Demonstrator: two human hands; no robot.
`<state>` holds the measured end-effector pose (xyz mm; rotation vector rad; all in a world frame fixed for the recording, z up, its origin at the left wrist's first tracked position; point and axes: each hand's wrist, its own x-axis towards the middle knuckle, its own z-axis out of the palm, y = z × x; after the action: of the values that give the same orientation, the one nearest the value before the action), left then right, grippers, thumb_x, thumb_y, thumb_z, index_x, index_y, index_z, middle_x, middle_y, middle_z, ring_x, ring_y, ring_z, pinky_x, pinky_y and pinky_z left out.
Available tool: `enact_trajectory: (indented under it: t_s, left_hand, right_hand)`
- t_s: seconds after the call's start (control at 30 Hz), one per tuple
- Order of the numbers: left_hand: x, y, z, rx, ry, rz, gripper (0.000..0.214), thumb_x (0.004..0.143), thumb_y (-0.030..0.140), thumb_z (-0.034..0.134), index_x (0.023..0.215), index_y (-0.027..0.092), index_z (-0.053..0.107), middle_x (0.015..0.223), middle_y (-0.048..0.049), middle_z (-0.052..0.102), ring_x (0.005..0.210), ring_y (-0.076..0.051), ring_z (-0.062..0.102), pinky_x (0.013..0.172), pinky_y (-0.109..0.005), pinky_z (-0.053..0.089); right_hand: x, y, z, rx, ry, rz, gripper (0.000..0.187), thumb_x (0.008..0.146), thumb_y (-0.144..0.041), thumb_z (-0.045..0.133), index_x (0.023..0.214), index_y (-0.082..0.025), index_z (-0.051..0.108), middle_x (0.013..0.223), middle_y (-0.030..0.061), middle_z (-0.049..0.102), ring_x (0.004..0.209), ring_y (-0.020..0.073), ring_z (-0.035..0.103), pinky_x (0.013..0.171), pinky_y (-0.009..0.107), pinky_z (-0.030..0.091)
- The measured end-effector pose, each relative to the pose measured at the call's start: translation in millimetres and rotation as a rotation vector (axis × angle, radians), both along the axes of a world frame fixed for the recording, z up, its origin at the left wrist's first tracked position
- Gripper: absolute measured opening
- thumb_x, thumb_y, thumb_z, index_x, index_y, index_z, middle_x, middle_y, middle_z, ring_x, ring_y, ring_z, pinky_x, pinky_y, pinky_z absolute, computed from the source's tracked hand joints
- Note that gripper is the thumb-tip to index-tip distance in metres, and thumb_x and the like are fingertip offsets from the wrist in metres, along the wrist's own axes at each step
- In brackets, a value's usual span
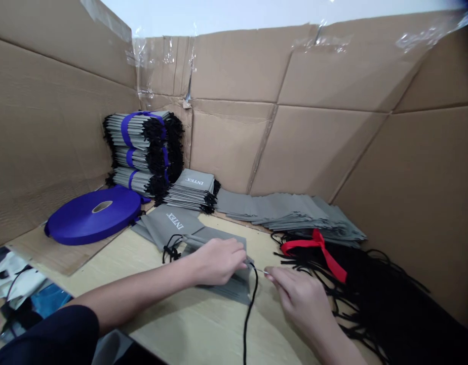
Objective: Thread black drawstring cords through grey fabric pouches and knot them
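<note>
My left hand (219,261) is closed on the top edge of a grey fabric pouch (234,290) on the table. Between the fingers of my right hand (298,291) is the end of a thin metal rod (261,271), like a threading needle, which reaches across to the pouch by my left fingertips. From that spot a black cord (249,314) hangs down toward the front edge. Left of my left hand is a small black knotted cord (171,248). Behind it lie grey pouches with INTEX printing (173,223).
Tied stacks of pouches (135,126) stand at the back left, beside a blue ribbon roll (93,218) and an untied pouch stack (192,195). Flat grey pouches (290,210) lie behind a black cord bundle (386,289) with a red ribbon (330,258). Cardboard walls (234,137) enclose the table.
</note>
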<state>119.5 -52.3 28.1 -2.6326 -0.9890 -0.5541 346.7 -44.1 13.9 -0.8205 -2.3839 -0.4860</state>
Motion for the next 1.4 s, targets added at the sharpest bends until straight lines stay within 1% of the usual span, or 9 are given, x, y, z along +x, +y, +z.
enact_trajectory:
  t_s: [0.2, 0.33, 0.43, 0.53, 0.77, 0.9, 1.03, 1.27, 1.4]
  left_hand:
    - [12, -5, 7.1, 0.024, -0.021, -0.029, 0.025, 0.089, 0.037, 0.045, 0.097, 0.015, 0.052, 0.097, -0.0076, 0.060, 0.088, -0.021, 0.053, 0.069, -0.031, 0.040]
    - [-35, 5, 14.0, 0.077, -0.253, 0.122, 0.028, 0.087, 0.031, 0.050, 0.112, 0.016, 0.049, 0.115, -0.0095, 0.056, 0.103, -0.024, 0.048, 0.087, -0.039, 0.036]
    - [-74, 16, 11.8, -0.014, -0.496, 0.250, 0.013, 0.087, 0.026, 0.049, 0.094, 0.018, 0.058, 0.092, -0.0055, 0.063, 0.091, -0.021, 0.052, 0.077, -0.032, 0.041]
    - [-91, 23, 8.3, -0.093, -0.635, 0.161, 0.012, 0.085, 0.027, 0.053, 0.080, 0.018, 0.059, 0.081, -0.0038, 0.063, 0.081, -0.019, 0.055, 0.073, -0.028, 0.042]
    - [-83, 14, 6.4, -0.223, -0.669, 0.149, 0.021, 0.084, 0.028, 0.051, 0.068, 0.017, 0.058, 0.071, -0.0019, 0.061, 0.070, -0.016, 0.054, 0.066, -0.025, 0.039]
    - [-83, 9, 3.9, -0.255, -0.721, 0.177, 0.027, 0.086, 0.031, 0.046, 0.064, 0.017, 0.053, 0.064, 0.0003, 0.055, 0.064, -0.014, 0.050, 0.062, -0.023, 0.037]
    - [-79, 13, -1.1, -0.337, -0.917, 0.237, 0.026, 0.085, 0.033, 0.044, 0.067, 0.016, 0.053, 0.065, 0.0011, 0.054, 0.065, -0.014, 0.050, 0.059, -0.022, 0.037]
    - [-72, 24, -9.9, -0.611, -1.363, 0.231, 0.029, 0.077, 0.045, 0.051, 0.070, 0.017, 0.048, 0.085, -0.0021, 0.057, 0.072, -0.014, 0.053, 0.053, -0.020, 0.044]
    - [-74, 29, -13.9, -0.617, -1.421, 0.252, 0.029, 0.076, 0.044, 0.053, 0.068, 0.017, 0.045, 0.079, -0.0007, 0.055, 0.068, -0.012, 0.052, 0.053, -0.019, 0.043]
  right_hand:
    - [-7, -4, -9.3, -0.059, 0.045, -0.114, 0.034, 0.090, -0.022, 0.034, 0.069, -0.020, 0.060, 0.056, -0.0001, 0.064, 0.049, 0.0144, 0.058, 0.049, 0.024, 0.031]
    - [9, 6, -7.7, -0.180, 0.186, -0.190, 0.038, 0.092, -0.032, 0.033, 0.067, -0.021, 0.060, 0.053, -0.0018, 0.063, 0.045, 0.0127, 0.056, 0.047, 0.022, 0.032]
    - [9, 7, -5.9, -0.257, 0.245, -0.186, 0.039, 0.092, -0.034, 0.033, 0.067, -0.021, 0.061, 0.054, -0.0015, 0.063, 0.045, 0.0125, 0.056, 0.049, 0.021, 0.034]
    - [6, 4, -3.8, -0.308, 0.221, -0.161, 0.041, 0.091, -0.034, 0.032, 0.066, -0.021, 0.062, 0.057, -0.0002, 0.064, 0.048, 0.0132, 0.057, 0.051, 0.021, 0.035]
    - [5, 5, -7.6, -0.386, 0.321, -0.333, 0.027, 0.086, -0.045, 0.043, 0.085, -0.022, 0.056, 0.047, -0.0055, 0.048, 0.042, 0.0133, 0.046, 0.048, 0.023, 0.030]
    - [-2, 8, -12.7, -0.720, 0.540, -0.166, 0.025, 0.086, -0.047, 0.044, 0.090, -0.023, 0.051, 0.048, -0.0082, 0.036, 0.042, 0.0108, 0.031, 0.045, 0.023, 0.022]
    - [-13, 7, -15.0, -0.957, 0.790, -0.029, 0.030, 0.081, -0.050, 0.051, 0.073, -0.021, 0.050, 0.052, -0.0084, 0.024, 0.044, 0.0086, 0.020, 0.043, 0.023, 0.013]
    - [-28, 3, -19.2, -1.024, 0.896, 0.013, 0.033, 0.077, -0.052, 0.056, 0.070, -0.020, 0.051, 0.054, -0.0080, 0.023, 0.047, 0.0085, 0.019, 0.044, 0.023, 0.011]
    - [-30, 4, -21.1, -1.081, 0.934, 0.015, 0.035, 0.074, -0.054, 0.059, 0.070, -0.020, 0.050, 0.052, -0.0089, 0.021, 0.045, 0.0082, 0.017, 0.044, 0.022, 0.009]
